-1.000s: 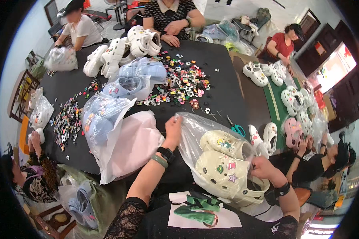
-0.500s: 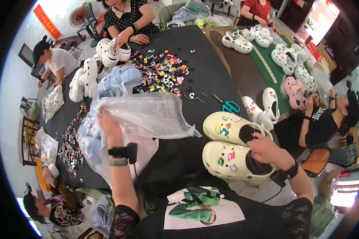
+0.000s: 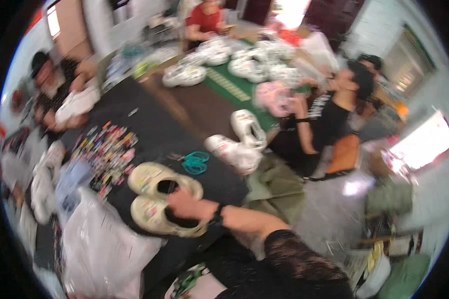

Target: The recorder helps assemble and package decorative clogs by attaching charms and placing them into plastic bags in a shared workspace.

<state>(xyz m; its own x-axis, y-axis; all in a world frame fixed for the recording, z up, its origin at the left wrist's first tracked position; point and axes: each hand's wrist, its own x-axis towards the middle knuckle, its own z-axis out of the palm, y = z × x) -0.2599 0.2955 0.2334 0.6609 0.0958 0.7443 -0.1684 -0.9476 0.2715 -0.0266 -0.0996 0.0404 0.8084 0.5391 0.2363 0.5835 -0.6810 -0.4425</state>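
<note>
A pair of cream clogs [image 3: 149, 215] with colourful charms on the toes sits side by side on the black table. My right hand [image 3: 187, 203] reaches in from the right and is closed over the inner edges where the two clogs meet. Motion blur softens its fingers. My left hand is out of view. A translucent plastic bag [image 3: 102, 246] lies to the left of the clogs, close to the table's near side. Teal-handled scissors [image 3: 195, 163] rest just beyond the clogs.
A heap of small colourful charms [image 3: 107, 152] spreads on the table's left part. White clogs [image 3: 237, 154] stand to the right, more white clogs [image 3: 254, 65] on a green mat. One co-worker [image 3: 329, 104] handles a pink clog [image 3: 274, 98]; others sit at the far side.
My view has swung to the right, so the scene sits further left and is blurred. My left hand, earlier at the plastic bag, has left the picture. My right hand stays on the cream clogs.
</note>
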